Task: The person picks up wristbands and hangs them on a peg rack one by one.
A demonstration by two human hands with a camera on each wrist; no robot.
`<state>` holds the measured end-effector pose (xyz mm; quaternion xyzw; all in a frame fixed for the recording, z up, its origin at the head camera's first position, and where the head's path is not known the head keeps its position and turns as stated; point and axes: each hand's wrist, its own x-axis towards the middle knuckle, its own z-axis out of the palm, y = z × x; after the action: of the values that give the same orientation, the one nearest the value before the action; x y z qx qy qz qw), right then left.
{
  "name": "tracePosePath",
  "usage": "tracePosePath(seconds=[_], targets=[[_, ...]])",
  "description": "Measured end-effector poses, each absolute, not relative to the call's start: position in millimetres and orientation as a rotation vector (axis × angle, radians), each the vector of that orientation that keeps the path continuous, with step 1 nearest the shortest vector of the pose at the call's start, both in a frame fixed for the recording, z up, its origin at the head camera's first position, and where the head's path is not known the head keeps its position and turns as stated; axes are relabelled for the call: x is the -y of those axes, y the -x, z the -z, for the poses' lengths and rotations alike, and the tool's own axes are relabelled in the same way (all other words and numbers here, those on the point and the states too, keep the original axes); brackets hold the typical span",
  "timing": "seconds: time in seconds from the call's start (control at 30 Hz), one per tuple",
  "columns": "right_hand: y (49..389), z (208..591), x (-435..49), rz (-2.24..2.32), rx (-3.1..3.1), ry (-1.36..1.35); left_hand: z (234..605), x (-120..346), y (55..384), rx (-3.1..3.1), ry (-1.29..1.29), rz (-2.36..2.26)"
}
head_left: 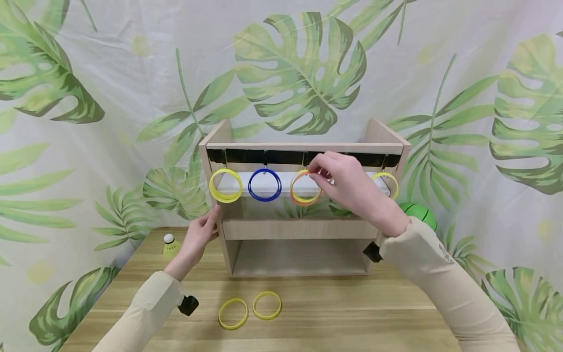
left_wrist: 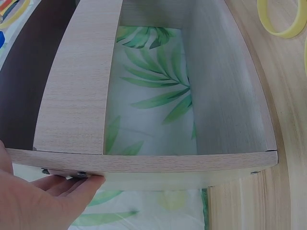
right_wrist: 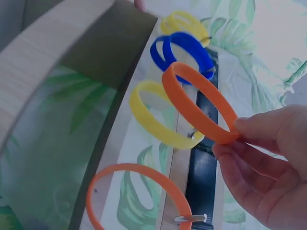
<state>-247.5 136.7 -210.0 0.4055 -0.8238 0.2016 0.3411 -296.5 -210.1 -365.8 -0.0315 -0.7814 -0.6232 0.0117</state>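
Observation:
My right hand (head_left: 347, 183) pinches an orange ring (right_wrist: 192, 110) between thumb and fingers, right by the third hook, where a yellow ring (right_wrist: 146, 120) hangs. Whether the orange ring is over that hook, I cannot tell. Farther left hang yellow rings (head_left: 226, 198) and blue rings (head_left: 265, 199) on their own hooks. A second orange ring (right_wrist: 132, 167) hangs on the nearer hook, hidden behind my hand in the head view. My left hand (head_left: 199, 238) rests against the left side panel of the wooden rack (head_left: 299, 230), its fingers rather straight in the left wrist view.
Two yellow rings (head_left: 233, 327) lie on the wooden table (head_left: 334, 313) before the rack. A yellow ring (head_left: 396, 183) hangs at the far right hook. A shuttlecock (head_left: 170, 249) stands left of the rack; a green ball (head_left: 420, 213) is at its right.

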Motion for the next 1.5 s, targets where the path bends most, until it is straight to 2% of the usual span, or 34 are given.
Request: tracePosePath(seconds=[0.33,1.1,1.33,1.5], targets=[[261.6,205.8,-134.2,-0.447,2.263,-0.976,367.1,208.8,296.2,2.429,0.091,1.950],[263.5,202.7,-130.0,-0.354,2.283,-0.985,366.8,210.3,295.3,2.436,0.098,1.937],[248.1,211.1,-134.2,-0.371,2.179,-0.985,368.4,210.8,295.9,2.431,0.097,1.938],[227.3,235.6,-130.4,-0.394,2.066,-1.081,366.4,211.7,295.3,2.426,0.104,1.935]])
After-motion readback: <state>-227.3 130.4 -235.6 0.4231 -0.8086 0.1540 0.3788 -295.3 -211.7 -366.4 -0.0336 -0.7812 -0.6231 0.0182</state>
